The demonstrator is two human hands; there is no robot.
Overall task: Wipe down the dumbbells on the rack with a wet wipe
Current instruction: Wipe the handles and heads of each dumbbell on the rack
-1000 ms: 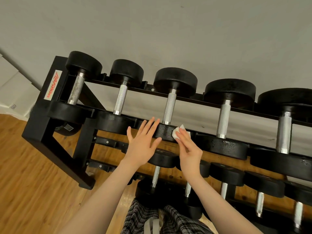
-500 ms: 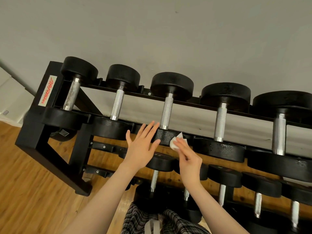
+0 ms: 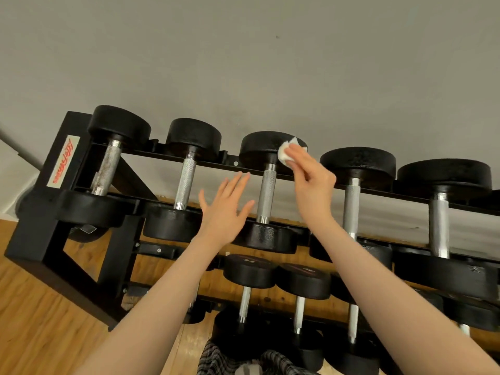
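Right hand [image 3: 311, 180], upper centre of frame: grip pinched on a crumpled white wet wipe [image 3: 289, 154], wipe pressed to the right edge of the far head of the third dumbbell [image 3: 266, 196] on the top tier. Left hand [image 3: 226, 209], centre frame: fingers straight and spread, holding nothing, hovering in the gap between the second dumbbell [image 3: 185, 182] and the third one's knurled handle; contact with either cannot be told. Black rack [image 3: 51, 239] runs from upper left to right edge. Grey wall shows through the gaps between handles. Lower tier of smaller dumbbells [image 3: 250, 272] sits under the forearms.
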